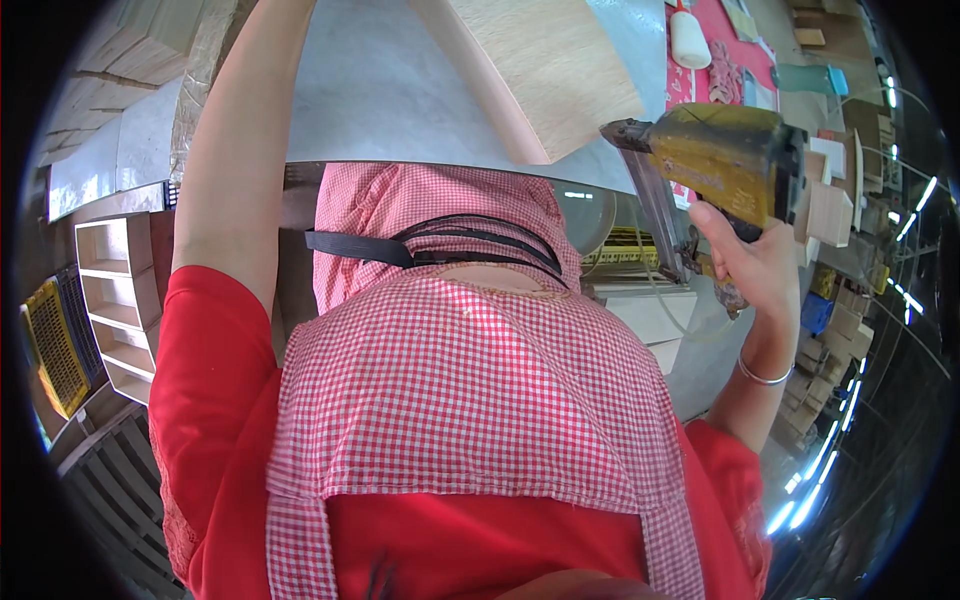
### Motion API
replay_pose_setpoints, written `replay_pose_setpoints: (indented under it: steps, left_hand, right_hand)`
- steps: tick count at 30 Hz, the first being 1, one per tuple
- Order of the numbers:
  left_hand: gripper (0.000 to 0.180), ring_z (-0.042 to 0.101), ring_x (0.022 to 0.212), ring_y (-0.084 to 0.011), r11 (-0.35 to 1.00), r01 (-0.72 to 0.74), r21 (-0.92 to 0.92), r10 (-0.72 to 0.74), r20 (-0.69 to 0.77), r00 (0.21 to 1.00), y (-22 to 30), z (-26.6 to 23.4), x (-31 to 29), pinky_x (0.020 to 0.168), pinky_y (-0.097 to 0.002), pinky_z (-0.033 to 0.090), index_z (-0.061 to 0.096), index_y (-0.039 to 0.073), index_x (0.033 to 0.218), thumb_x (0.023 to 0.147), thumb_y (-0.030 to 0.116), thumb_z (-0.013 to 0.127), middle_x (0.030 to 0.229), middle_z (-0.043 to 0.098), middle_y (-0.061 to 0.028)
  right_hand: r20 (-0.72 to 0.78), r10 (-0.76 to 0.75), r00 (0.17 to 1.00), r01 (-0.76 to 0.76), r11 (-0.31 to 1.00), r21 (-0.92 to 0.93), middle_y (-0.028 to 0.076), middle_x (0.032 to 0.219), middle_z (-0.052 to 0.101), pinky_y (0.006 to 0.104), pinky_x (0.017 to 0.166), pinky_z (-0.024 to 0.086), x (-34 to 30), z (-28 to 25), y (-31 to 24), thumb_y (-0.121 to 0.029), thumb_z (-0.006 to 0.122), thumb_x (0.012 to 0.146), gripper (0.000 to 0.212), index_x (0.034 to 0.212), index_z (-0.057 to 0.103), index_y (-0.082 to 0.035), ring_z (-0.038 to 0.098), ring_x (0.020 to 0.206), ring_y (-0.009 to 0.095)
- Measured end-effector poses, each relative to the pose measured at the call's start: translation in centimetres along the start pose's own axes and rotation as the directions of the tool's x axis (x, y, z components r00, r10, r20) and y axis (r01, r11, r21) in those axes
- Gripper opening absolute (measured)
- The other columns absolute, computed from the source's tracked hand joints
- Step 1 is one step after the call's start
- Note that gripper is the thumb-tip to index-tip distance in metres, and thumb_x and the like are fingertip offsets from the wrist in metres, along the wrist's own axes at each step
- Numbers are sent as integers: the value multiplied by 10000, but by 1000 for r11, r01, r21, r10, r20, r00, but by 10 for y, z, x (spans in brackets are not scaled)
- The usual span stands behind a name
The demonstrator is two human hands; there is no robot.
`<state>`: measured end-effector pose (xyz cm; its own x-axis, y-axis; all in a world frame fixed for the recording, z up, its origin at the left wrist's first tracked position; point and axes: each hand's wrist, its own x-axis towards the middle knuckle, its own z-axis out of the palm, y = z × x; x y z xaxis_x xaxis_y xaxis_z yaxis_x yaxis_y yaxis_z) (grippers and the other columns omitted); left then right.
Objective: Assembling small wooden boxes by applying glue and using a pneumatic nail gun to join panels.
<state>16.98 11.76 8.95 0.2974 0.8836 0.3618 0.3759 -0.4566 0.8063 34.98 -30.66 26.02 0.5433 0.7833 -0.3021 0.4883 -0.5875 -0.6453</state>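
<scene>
My right hand (760, 265) is wrapped round the handle of a yellow and black nail gun (725, 160), with the thumb up against its body. The gun is held at the right, over the front edge of the grey worktable (350, 95). Its dark nose points left, close to the corner of a pale wooden piece (550, 65), and whether they touch I cannot tell. That piece lies on the tabletop with a flat face and a long narrow side showing. My left forearm (240, 130) stretches forward past the top edge, so the left hand is out of sight.
A white squeeze bottle (689, 40) and a teal bottle (808, 79) lie at the far right, by a pink printed sheet (712, 20). Wooden compartment boxes (125, 262) and a yellow crate (55, 350) are on the left. A thin hose (665, 305) hangs below the gun.
</scene>
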Motion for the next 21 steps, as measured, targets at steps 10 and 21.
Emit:
replay_pose_setpoints:
  steps: [10, 21]
  left_hand:
    - [366, 666, 916, -290, 991, 97, 91, -88, -99, 991, 0, -9, -22, 803, -411, 518, 690, 5, 967, 779, 314, 749, 982, 701, -184]
    - [474, 660, 866, -344, 770, -80, 632, -209, 370, 905, 168, -87, -168, 743, -478, 495, 619, 16, 915, 804, 460, 740, 881, 671, -181]
  right_hand:
    - [14, 125, 992, -125, 992, 33, -13, 792, 663, 247, 487, 402, -9, 8, 1, -188, 774, 855, 344, 1105, 661, 20, 527, 568, 45]
    - [-220, 139, 966, -160, 984, -78, -17, 575, 558, 261, 412, 342, 10, -47, 48, -260, 786, 848, 277, 899, 701, -2, 458, 439, 57]
